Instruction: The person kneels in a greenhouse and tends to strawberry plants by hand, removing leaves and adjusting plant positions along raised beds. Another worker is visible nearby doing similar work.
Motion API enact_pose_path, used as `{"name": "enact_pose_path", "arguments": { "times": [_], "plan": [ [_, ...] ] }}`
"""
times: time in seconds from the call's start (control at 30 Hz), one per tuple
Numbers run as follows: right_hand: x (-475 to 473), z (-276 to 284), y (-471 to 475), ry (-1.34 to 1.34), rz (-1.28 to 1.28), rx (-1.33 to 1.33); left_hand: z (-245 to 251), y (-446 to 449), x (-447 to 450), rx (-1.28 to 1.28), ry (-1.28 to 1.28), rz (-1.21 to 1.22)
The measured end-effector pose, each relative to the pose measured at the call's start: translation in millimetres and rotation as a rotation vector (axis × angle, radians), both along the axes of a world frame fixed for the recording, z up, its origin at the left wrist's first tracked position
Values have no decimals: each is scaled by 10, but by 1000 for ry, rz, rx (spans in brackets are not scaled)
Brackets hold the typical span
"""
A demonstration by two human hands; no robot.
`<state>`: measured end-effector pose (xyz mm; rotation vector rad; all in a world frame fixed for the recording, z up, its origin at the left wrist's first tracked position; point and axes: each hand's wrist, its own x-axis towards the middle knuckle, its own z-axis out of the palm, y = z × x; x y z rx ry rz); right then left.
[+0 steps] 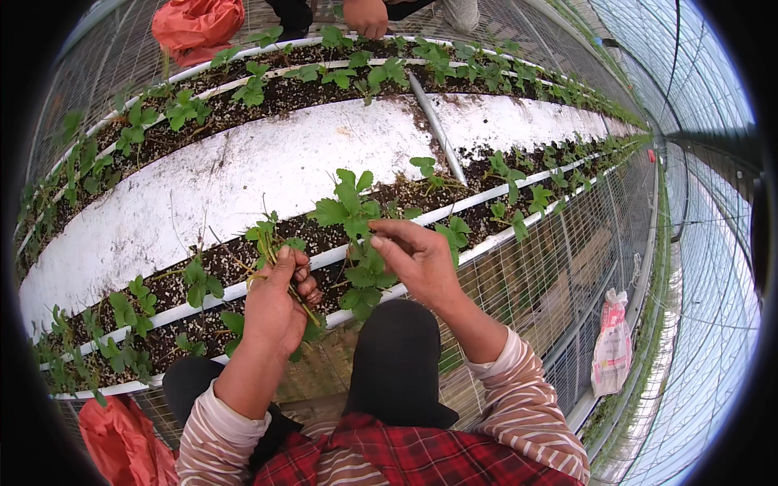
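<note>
My left hand (281,297) is closed around a small bunch of picked strawberry stems and leaves (265,238). The leaves stick up above the thumb, and the stem ends poke out below the fingers. Over the near planting row, my right hand (408,255) is beside a leafy strawberry plant (351,209). Its thumb and forefinger tips are slightly apart at the edge of the leaves, with nothing visible held between them. More leaves of a strawberry plant (369,276) hang over the white rail under this hand. Dark soil with white grains (322,234) shows around the roots.
A white sheet (292,155) separates the near and far rows, crossed by a metal tube (437,130). Another person's hand (366,18) is at the far row. Red bags lie at upper left (197,24) and lower left (124,440). A printed sack (612,346) lies right.
</note>
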<state>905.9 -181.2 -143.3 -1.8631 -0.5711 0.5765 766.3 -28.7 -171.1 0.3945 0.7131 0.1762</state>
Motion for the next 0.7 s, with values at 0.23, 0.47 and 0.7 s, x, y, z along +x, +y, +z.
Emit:
{"name": "enact_pose_path", "arguments": {
  "times": [0.23,0.47,0.7],
  "plan": [
    [1518,-565,-945,-408,-286,-1047,345,87,16,71,-34,-34],
    [1881,-1250,-1413,-259,-376,-845,334,203,-16,96,-45,-25],
    [1654,-1334,-1619,366,-778,-334,360,115,-61,293,-64,-220]
  ]
}}
